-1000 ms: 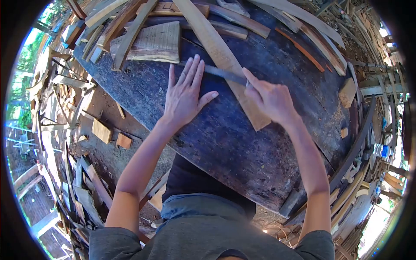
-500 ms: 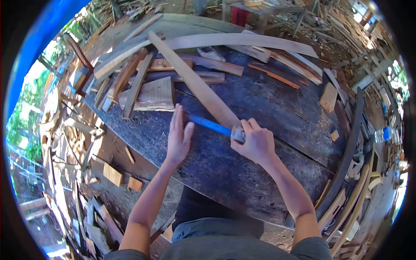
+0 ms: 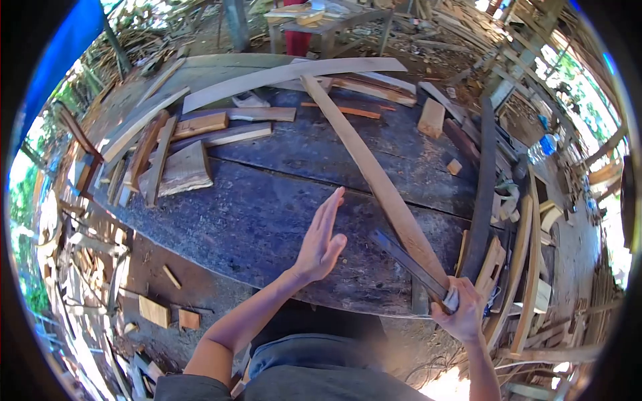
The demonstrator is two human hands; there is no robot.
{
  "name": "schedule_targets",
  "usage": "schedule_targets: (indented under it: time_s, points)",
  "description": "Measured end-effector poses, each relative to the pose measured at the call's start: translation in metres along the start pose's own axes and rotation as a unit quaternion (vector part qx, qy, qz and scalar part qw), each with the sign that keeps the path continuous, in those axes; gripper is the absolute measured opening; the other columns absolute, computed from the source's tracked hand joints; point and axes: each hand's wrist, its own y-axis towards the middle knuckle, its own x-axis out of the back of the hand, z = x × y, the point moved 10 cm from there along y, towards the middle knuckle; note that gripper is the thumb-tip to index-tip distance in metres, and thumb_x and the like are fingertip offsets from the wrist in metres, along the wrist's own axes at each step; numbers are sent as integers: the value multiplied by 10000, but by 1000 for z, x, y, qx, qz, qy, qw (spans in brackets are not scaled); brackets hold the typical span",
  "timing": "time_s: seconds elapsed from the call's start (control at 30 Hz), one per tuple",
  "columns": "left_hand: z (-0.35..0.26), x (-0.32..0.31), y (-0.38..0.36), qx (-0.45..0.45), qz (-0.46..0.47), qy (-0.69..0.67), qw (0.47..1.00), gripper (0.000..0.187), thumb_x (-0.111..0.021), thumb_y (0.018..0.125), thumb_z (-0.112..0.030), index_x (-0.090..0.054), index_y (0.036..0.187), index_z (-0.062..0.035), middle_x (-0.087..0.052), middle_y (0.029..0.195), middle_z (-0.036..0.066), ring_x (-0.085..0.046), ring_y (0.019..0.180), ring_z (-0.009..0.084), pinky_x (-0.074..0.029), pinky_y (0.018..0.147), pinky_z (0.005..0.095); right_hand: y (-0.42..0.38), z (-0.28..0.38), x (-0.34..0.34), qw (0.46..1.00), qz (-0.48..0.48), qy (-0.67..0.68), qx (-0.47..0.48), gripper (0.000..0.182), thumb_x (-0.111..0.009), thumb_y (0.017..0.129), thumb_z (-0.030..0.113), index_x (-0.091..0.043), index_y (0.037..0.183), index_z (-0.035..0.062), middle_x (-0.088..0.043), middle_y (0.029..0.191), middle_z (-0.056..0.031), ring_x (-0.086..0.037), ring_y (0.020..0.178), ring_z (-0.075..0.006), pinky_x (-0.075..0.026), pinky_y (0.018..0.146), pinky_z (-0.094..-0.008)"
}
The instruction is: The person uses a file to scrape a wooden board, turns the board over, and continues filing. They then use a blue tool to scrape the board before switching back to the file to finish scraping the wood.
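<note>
My right hand [image 3: 463,313] grips the near end of a long light wooden plank [image 3: 370,170] together with a dark flat metal bar [image 3: 406,262], at the front right edge of the dark workbench [image 3: 267,220]. The plank runs diagonally away across the bench toward the far side. My left hand [image 3: 322,242] is raised above the bench, fingers straight and together, holding nothing, a little left of the bar.
Several wood offcuts and boards lie on the bench's far left, including a wedge-shaped slab [image 3: 185,170]. A long curved pale board [image 3: 287,72] lies at the back. Small blocks [image 3: 431,117] sit on the right. Scrap wood litters the ground on both sides.
My right hand pulled the plank and bar back to the bench's front right edge. My left hand lifted off the bar and bench. The camera view swung upward and right.
</note>
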Motion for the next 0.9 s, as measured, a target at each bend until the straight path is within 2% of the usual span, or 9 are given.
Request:
schedule_targets:
  time_s: [0.07, 0.1, 0.17, 0.2, 0.27, 0.4, 0.53, 0.73, 0.9]
  points:
    - [21, 6, -2, 17, 17, 28, 999, 762, -422, 1045, -519, -248, 1580, -4, -309, 1596, 242, -364, 1447, 379, -270, 1199, 444, -13, -3, 14, 998, -4, -60, 12, 522, -781, 637, 227, -652, 1078, -21, -653, 917, -150, -693, 756, -321, -584, 666, -400]
    - [31, 5, -2, 28, 60, 132, 989, 731, -426, 1048, -500, -261, 1582, -29, -314, 1597, 232, -355, 1449, 386, -259, 1205, 460, -19, -8, 18, 997, -7, -77, 7, 529, -777, 640, 242, -653, 1083, -19, -651, 916, -149, -689, 729, -320, -583, 644, -396]
    - [48, 8, -3, 24, 109, 321, 941, 657, -430, 1051, -485, -330, 1571, -95, -347, 1592, 191, -331, 1460, 382, -237, 1214, 501, -16, -13, 21, 998, -10, -68, 17, 534, -777, 638, 241, -652, 1086, -21, -646, 912, -147, -687, 717, -320, -582, 632, -394]
    - [53, 13, -2, 20, 112, 323, 939, 657, -430, 1051, -485, -330, 1571, -95, -347, 1592, 191, -331, 1460, 382, -237, 1214, 501, -15, -11, 18, 998, 0, -59, 27, 540, -777, 636, 239, -651, 1090, -24, -642, 908, -145, -684, 705, -321, -581, 621, -391]
    - [68, 17, 0, 0, 170, 432, 886, 641, -426, 1051, -491, -344, 1571, -125, -349, 1601, 166, -290, 1495, 345, -201, 1229, 497, -13, -12, 21, 999, 3, -54, 0, 554, -784, 621, 229, -649, 1094, -26, -634, 900, -142, -684, 714, -316, -580, 615, -388]
    - [78, 54, -3, 43, 93, 393, 914, 628, -454, 1035, -515, -439, 1515, -111, -415, 1557, 162, -345, 1462, 337, -217, 1224, 506, -8, -21, 28, 997, 34, -60, 37, 585, -793, 588, 181, -638, 1114, -24, -640, 948, -172, -686, 810, -346, -571, 708, -400]
    - [82, 57, -12, 49, 96, 406, 907, 592, -441, 1048, -484, -436, 1516, -122, -398, 1569, 153, -330, 1470, 351, -201, 1233, 497, 5, -18, 22, 997, 67, -45, 8, 553, -788, 620, 171, -637, 1117, -21, -646, 962, -167, -684, 814, -350, -567, 721, -414]
    - [70, 52, -8, 7, 89, 436, 896, 587, -479, 1031, -495, -518, 1446, -82, -464, 1518, 151, -376, 1441, 333, -244, 1220, 482, 107, -22, -26, 993, 53, -65, 87, 529, -795, 677, 250, -662, 1128, 7, -643, 949, -129, -696, 805, -332, -580, 697, -393]
    - [70, 53, -11, 13, 92, 426, 900, 549, -482, 1038, -463, -515, 1446, -96, -453, 1526, 132, -383, 1438, 319, -244, 1226, 480, 180, -30, -78, 988, 76, -67, 113, 505, -767, 732, 320, -667, 1145, 47, -659, 988, -102, -699, 832, -334, -579, 749, -437]
